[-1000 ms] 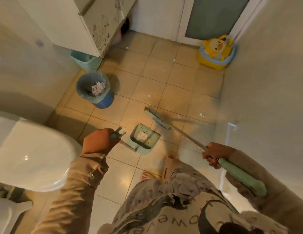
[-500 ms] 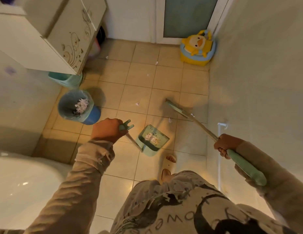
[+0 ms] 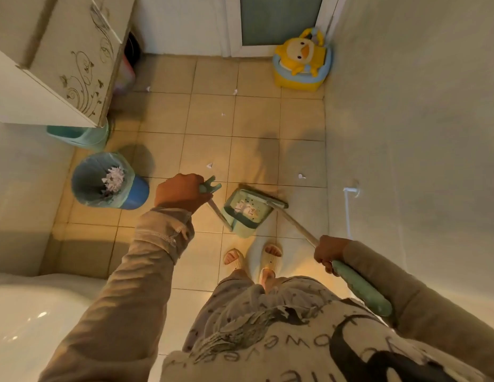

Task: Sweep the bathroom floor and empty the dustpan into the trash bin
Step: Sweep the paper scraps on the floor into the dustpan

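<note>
My left hand (image 3: pixel 181 193) grips the top of the long handle of a mint-green dustpan (image 3: pixel 247 212), which stands on the tiled floor (image 3: pixel 207 117) in front of my feet with white paper scraps inside. My right hand (image 3: pixel 329 252) grips the broom (image 3: pixel 298 228) by its metal shaft, just above the green grip. The broom head lies against the dustpan's far right lip. Several white paper scraps (image 3: pixel 210 165) are scattered on the tiles beyond. A blue trash bin (image 3: pixel 108 180) with a liner and crumpled paper inside stands to the left.
A white cabinet (image 3: pixel 66 64) overhangs a teal basin (image 3: pixel 80 135) at the left. A yellow duck potty (image 3: pixel 302 60) sits by the door at the far right. A white toilet (image 3: pixel 33 321) is at the lower left. A wall runs close along the right.
The broom head has swept in from the tiles on the right to the dustpan's lip. The view has shifted toward the door, and both my feet now show.
</note>
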Available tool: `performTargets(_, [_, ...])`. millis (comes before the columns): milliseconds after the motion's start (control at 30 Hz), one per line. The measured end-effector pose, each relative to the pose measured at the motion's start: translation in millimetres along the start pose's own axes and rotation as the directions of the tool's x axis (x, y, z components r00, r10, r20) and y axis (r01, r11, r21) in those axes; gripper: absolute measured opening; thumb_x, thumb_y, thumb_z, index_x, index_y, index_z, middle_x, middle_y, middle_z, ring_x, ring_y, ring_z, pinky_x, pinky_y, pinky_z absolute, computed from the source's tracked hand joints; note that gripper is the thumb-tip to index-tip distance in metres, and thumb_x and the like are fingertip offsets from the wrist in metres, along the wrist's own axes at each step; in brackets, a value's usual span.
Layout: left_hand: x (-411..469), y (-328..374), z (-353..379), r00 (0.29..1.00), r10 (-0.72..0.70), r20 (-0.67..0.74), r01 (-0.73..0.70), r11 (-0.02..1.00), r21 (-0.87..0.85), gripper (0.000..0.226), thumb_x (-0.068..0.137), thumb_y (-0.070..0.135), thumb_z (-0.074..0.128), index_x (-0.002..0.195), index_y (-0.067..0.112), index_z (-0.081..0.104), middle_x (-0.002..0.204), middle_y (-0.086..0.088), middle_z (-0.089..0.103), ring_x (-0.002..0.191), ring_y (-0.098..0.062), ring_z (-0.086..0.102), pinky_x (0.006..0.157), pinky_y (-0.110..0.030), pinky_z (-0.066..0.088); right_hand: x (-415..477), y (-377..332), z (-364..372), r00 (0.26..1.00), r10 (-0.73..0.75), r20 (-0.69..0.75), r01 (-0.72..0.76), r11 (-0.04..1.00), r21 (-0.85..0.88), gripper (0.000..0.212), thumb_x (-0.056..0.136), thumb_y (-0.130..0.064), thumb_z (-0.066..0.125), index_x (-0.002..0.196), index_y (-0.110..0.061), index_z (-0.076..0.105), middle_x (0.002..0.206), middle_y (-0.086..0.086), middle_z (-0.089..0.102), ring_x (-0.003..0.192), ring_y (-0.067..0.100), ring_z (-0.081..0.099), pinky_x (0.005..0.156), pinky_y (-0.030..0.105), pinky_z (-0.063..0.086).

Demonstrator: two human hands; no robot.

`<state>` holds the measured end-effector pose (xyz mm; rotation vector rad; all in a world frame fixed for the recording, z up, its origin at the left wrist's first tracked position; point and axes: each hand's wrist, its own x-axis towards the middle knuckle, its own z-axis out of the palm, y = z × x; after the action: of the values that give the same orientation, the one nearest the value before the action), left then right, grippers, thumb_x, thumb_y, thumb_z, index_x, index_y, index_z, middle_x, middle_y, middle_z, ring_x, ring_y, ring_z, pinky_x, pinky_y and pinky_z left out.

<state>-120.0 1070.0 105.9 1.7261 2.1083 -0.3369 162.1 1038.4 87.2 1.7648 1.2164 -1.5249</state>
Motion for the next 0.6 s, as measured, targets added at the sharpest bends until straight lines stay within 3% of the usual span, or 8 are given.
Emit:
performTargets(167, [6, -8, -3, 1.000, 0.024, 0.008, -0.024, 1.000, 0.003, 0.039, 0.090, 0.047, 0.052, 0.102, 0.012, 0.064, 0.104, -0.011, 0.069, 0.098, -0.031, 0.063, 0.079, -0.035, 0.049, -7, 14, 8, 0.988, 0.103, 0.112, -0.119, 0.982, 0.148, 0.028, 0.088, 0.005, 0.043, 0.062, -0.006, 0.038, 0.034, 0.004, 0.040, 0.022, 0.007, 0.038, 0.040, 0.017, 0.034])
performTargets(267, [7, -12, -4, 0.998, 0.055, 0.007, -0.056, 0.998, 0.022, 0.039, 0.090, 0.046, 0.052, 0.104, 0.012, 0.064, 0.105, -0.012, 0.069, 0.099, -0.031, 0.062, 0.081, -0.036, 0.049, -11, 30, 4, 0.986, 0.102, 0.130, -0.128, 0.968, 0.213, 0.030, 0.089, 0.004, 0.043, 0.061, -0.006, 0.037, 0.046, 0.008, 0.036, 0.020, 0.007, 0.037, 0.037, 0.013, 0.033])
performTargets(400, [9, -5, -6, 0.991, 0.133, 0.032, -0.135, 0.989, 0.063, 0.036, 0.090, 0.044, 0.052, 0.108, 0.015, 0.063, 0.106, -0.009, 0.069, 0.099, -0.027, 0.062, 0.081, -0.034, 0.049, -14, 50, -7, 0.986, 0.097, 0.138, -0.143, 0.914, 0.379, 0.037, 0.090, 0.003, 0.042, 0.056, -0.009, 0.034, 0.030, -0.002, 0.037, 0.020, 0.006, 0.035, 0.036, 0.009, 0.029])
performTargets(600, [25, 19, -17, 0.991, 0.130, 0.034, -0.129, 0.992, -0.008, 0.033, 0.089, 0.039, 0.057, 0.108, 0.014, 0.065, 0.107, -0.010, 0.069, 0.098, -0.029, 0.063, 0.085, -0.035, 0.049, -9, 55, -35, 0.995, 0.103, -0.001, -0.093, 0.900, 0.427, 0.032, 0.089, 0.005, 0.044, 0.060, -0.007, 0.037, 0.029, -0.001, 0.038, 0.018, 0.007, 0.035, 0.031, 0.008, 0.031])
